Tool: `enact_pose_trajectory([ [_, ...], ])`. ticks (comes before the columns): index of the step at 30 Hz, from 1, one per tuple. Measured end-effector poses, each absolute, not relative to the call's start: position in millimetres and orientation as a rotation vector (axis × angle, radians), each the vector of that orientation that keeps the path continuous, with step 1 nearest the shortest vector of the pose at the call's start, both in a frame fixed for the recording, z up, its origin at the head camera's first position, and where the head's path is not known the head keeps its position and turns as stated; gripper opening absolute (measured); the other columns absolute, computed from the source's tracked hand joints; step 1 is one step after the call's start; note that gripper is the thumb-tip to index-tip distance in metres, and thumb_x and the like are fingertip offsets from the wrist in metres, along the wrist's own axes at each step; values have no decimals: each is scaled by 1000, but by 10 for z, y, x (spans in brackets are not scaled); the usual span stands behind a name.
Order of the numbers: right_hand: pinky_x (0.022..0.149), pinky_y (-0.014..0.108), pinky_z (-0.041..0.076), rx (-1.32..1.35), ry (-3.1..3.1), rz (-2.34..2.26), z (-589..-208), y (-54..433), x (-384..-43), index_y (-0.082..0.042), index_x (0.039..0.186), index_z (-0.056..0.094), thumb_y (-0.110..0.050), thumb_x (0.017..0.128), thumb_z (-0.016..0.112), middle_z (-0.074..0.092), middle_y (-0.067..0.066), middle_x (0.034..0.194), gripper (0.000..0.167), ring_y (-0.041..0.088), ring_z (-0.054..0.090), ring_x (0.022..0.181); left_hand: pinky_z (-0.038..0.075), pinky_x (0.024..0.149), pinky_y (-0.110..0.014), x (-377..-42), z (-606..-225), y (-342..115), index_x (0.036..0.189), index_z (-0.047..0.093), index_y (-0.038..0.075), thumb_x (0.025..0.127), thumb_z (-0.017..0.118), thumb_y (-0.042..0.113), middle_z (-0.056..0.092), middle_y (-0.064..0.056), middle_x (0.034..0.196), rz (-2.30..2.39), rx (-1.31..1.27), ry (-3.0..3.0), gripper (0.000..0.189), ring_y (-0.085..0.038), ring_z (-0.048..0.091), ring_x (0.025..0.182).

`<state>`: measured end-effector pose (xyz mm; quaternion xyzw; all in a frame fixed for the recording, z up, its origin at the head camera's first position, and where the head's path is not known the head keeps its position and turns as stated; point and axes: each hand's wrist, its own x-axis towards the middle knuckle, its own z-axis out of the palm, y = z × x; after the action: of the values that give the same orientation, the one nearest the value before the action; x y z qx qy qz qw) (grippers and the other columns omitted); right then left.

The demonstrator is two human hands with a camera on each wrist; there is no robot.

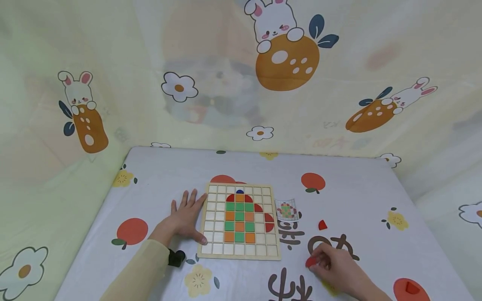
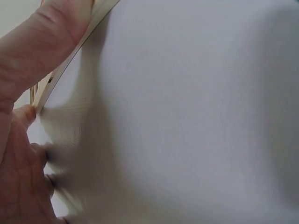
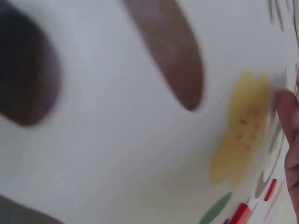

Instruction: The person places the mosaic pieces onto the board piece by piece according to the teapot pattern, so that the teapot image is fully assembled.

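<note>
My left hand (image 1: 184,219) rests spread along the left edge of a wooden grid board (image 1: 241,257), fingertips at the upper corner and thumb near the lower one. In the left wrist view the thumb (image 2: 46,42) touches the board's side. Green, orange, red and blue pieces fill the middle and right-hand cells of the board. Right of it, just above the cloth, my right hand (image 1: 335,267) pinches a small red piece (image 1: 310,262) between thumb and fingers. Only part of that hand (image 3: 290,126) shows in the right wrist view, with the held piece hidden.
A small picture card (image 1: 287,210) lies against the board's right side. One loose red piece (image 1: 322,225) is beyond the right hand, another (image 1: 412,287) at the front right on a printed fruit. A black device (image 1: 176,258) is at the left wrist. Printed curtain hangs behind the table.
</note>
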<state>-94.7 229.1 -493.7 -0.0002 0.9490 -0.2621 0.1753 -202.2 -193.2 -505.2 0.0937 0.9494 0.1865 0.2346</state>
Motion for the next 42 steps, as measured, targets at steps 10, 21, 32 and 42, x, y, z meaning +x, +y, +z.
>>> enact_pose_trajectory([
  [10,63,20,46,-206,2694,-734,-4906,2302,-1045,-20,94,69,-9,85,81,59,-9,82,18,3,48,72,-3,120,-76,-2026,-5048,-1928,166,14,17,61,96,49,0,-18,173,501,256,2611,136,-46,-9,158],
  [21,69,19,48,-453,2626,-767,-4985,2375,-1107,-25,103,74,-18,84,84,58,-5,103,23,1,48,83,-4,119,-76,-2028,-5015,-1921,165,14,17,61,96,47,0,-19,173,516,262,2613,136,-47,-9,158],
  [32,63,19,48,-443,2586,-846,-4937,2375,-1133,-21,96,73,-18,84,83,64,-7,94,16,0,51,74,-3,119,-76,-2021,-5022,-1928,165,15,17,61,96,47,0,-19,173,513,261,2608,136,-47,-8,158],
  [42,65,19,49,-473,2578,-986,-4922,2381,-1171,-23,94,74,-28,94,75,65,-13,87,5,-2,53,75,-3,119,-77,-2020,-5026,-1927,165,15,17,61,96,47,0,-19,173,523,260,2606,136,-47,-9,158],
])
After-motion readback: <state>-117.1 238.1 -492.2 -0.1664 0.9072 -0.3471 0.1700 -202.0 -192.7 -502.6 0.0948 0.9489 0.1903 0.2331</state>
